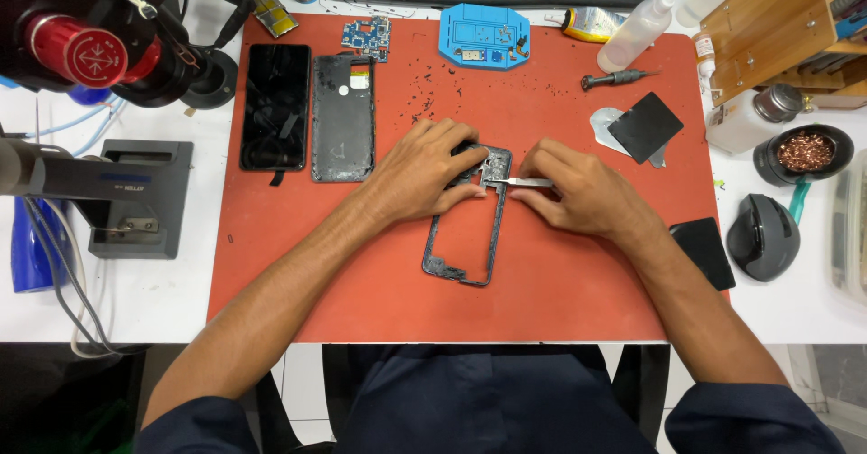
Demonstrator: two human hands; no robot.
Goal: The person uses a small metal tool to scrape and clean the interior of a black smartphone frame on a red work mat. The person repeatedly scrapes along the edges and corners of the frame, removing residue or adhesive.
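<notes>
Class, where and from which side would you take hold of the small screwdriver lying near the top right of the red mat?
Probably the small dark-handled screwdriver by its ridged handle, from above: it lies flat, with red work mat bare on both sides.

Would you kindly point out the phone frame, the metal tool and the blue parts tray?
phone frame (492, 253): head view, bare right side rail.
metal tool (528, 182): head view, flat shaft before the fingers.
blue parts tray (485, 36): head view, tray's middle.
</notes>
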